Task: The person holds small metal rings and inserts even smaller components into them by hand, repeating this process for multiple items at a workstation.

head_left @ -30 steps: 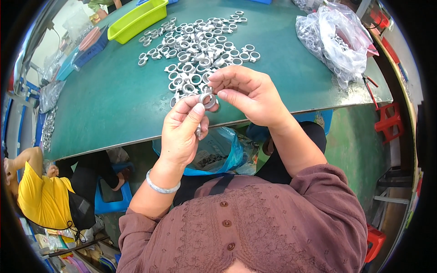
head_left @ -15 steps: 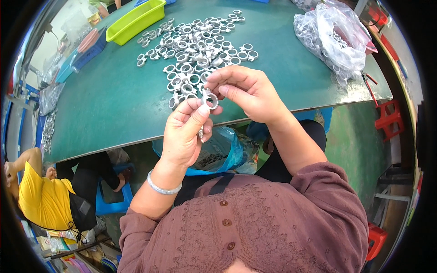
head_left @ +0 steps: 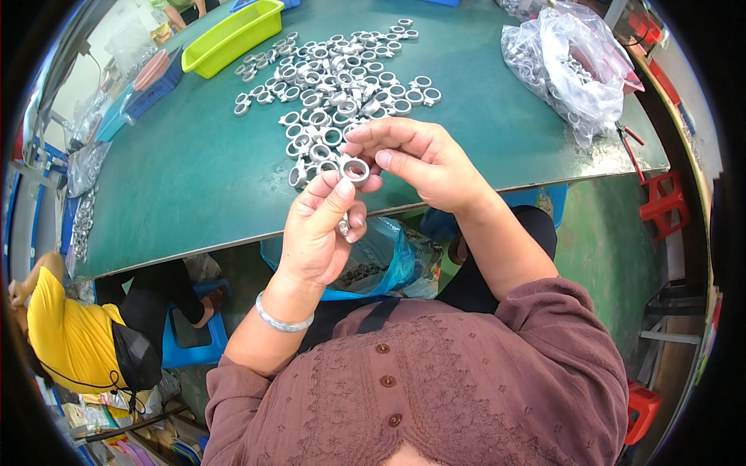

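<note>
My left hand (head_left: 317, 225) pinches a silver metal ring clamp (head_left: 365, 172) between thumb and index finger, just over the table's near edge. A small shiny metal piece (head_left: 343, 226) shows within its curled lower fingers; its kind is hard to make out. Close by the ring, my right hand (head_left: 423, 159) is bent with thumb and fingers apart, and I see nothing between them. Beyond both hands, a loose heap of similar ring clamps (head_left: 342, 81) spreads over the green table (head_left: 482, 116).
A lime-green basket (head_left: 233, 43) stands at the far left, beside blue trays (head_left: 155, 95). Clear plastic bags of metal parts (head_left: 563, 74) lie at the right. Below the table edge hangs a blue bag (head_left: 396, 260). A person in yellow (head_left: 70, 334) sits at the left.
The ring in my left hand has turned slightly and now faces up more fully. My right fingers have shifted a little left. The person in yellow has moved an arm.
</note>
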A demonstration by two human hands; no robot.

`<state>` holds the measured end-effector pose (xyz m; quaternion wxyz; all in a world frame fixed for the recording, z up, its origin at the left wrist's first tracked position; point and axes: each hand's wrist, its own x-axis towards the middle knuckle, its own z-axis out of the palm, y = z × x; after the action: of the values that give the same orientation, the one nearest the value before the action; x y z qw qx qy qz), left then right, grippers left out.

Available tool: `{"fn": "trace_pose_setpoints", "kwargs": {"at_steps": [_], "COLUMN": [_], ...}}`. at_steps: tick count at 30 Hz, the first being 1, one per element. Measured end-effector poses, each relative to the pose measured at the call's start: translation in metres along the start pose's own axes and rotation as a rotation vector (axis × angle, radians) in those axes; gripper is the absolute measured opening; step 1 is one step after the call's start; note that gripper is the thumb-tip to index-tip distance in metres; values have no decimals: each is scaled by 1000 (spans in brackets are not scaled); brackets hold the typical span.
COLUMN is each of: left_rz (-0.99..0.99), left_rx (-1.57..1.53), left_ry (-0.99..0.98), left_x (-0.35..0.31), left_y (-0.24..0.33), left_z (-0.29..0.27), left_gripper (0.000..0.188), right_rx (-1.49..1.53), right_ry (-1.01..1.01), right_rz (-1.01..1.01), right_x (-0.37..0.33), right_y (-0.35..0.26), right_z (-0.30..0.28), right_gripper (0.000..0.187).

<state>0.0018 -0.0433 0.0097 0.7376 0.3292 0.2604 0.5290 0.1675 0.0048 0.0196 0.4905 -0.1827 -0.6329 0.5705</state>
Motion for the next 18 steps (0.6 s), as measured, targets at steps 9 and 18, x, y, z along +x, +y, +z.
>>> {"fn": "trace_pose_setpoints", "kwargs": {"at_steps": [9,18], "left_rz": [-66,-98], "left_rx": [-166,-225], "left_ry": [-71,-100], "left_x": [1,1], "left_y": [0,0], "left_z": [-7,-8], "left_gripper": [20,24], "right_rx": [5,19], "right_ry": [-14,-22], "right_rz": [11,34], "right_x": [-1,-2], "right_y": [1,0], "right_z": [-1,-4], "right_gripper": [27,27]}}
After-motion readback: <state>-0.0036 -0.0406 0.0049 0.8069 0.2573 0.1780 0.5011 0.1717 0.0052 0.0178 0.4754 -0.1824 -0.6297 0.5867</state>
